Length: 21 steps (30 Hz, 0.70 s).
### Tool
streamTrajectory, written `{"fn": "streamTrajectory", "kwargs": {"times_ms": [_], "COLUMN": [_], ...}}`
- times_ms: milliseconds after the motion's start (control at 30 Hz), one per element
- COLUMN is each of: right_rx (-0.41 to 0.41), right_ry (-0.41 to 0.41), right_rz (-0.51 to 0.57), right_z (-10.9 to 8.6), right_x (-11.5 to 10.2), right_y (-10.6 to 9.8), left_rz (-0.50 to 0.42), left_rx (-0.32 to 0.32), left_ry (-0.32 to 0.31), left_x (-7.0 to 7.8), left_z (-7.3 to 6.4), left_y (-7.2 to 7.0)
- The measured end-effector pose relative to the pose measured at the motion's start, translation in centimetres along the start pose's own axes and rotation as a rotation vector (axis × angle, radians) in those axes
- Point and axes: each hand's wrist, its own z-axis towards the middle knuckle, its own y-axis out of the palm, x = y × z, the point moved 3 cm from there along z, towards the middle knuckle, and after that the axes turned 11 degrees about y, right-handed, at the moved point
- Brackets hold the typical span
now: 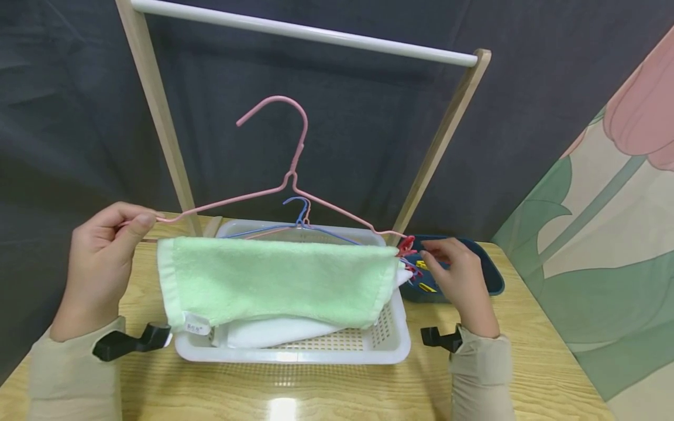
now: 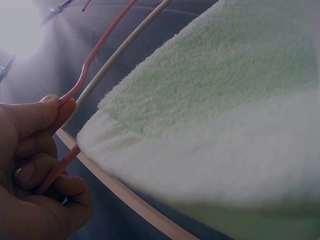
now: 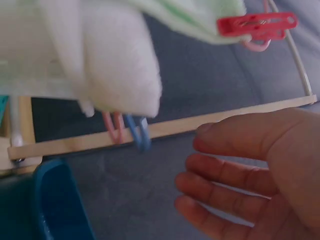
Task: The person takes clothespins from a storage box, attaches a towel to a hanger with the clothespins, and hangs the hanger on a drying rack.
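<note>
My left hand (image 1: 102, 257) grips the left end of a pink clothes hanger (image 1: 237, 199), its wire passing between thumb and fingers in the left wrist view. A light green towel (image 1: 279, 280) hangs folded over the hanger's lower bar, a white label at its lower left corner. At the towel's right end a red clothespin (image 3: 257, 25) is clipped by the hanger's corner. My right hand (image 1: 458, 272) is just right of that clothespin, apart from it, with loosely bent fingers and nothing held in the right wrist view.
Below the towel stands a white plastic basket (image 1: 295, 355) with white cloth (image 1: 279, 333) and blue and pink hangers. A dark blue bin (image 1: 495, 278) with yellow and red clothespins is at the right. Behind rises a wooden rack with a white rod (image 1: 310, 32).
</note>
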Motion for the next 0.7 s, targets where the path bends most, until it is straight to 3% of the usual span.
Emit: {"fn": "streamTrajectory", "kwargs": {"times_ms": [233,700], "right_rx": [-0.089,-0.285], "right_ry": [0.087,0.254], "right_rz": [-0.078,-0.118], "right_z": [0.6,1.7], "right_x": [1.8,6.3], "right_y": [1.1,4.4], "left_rz": [-0.013,0.027], "left_rx": [-0.005,-0.022], "left_ry": [-0.005,0.004], "left_x": [-0.1,0.0], "left_z": [0.0,-0.1], "left_y": [-0.1,-0.1]}}
